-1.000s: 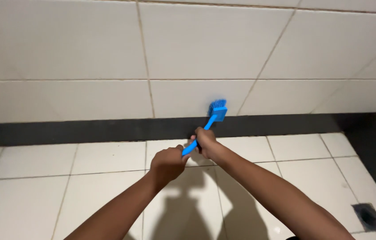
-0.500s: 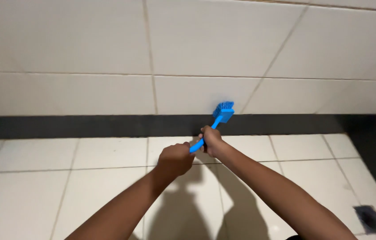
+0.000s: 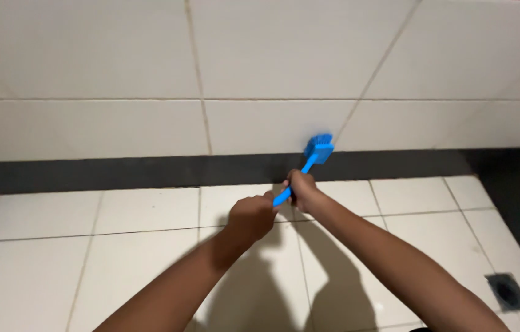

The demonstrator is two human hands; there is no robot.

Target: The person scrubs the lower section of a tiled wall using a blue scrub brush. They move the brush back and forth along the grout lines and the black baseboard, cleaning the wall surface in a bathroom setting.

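Head view shows a person bent over a bathroom corner, both arms stretched out in front. The right hand (image 3: 301, 189) is wrapped tight around the middle of a blue scrub brush (image 3: 309, 161). The left hand (image 3: 250, 216) is closed in a fist at the low end of the blue handle, just behind the right hand, and seems to grip it too. Two hands on one handle let the person push harder, I think. The brush points up and away from the hands. Its bristle head is pressed on the bottom edge of the white wall tile (image 3: 260, 126), right above the dark strip (image 3: 118, 172) that runs along the foot of the wall. Below lies the white tiled floor (image 3: 44, 246), with arm shadows on it. A small floor drain (image 3: 508, 291) sits far off to the right, well apart from the brush.
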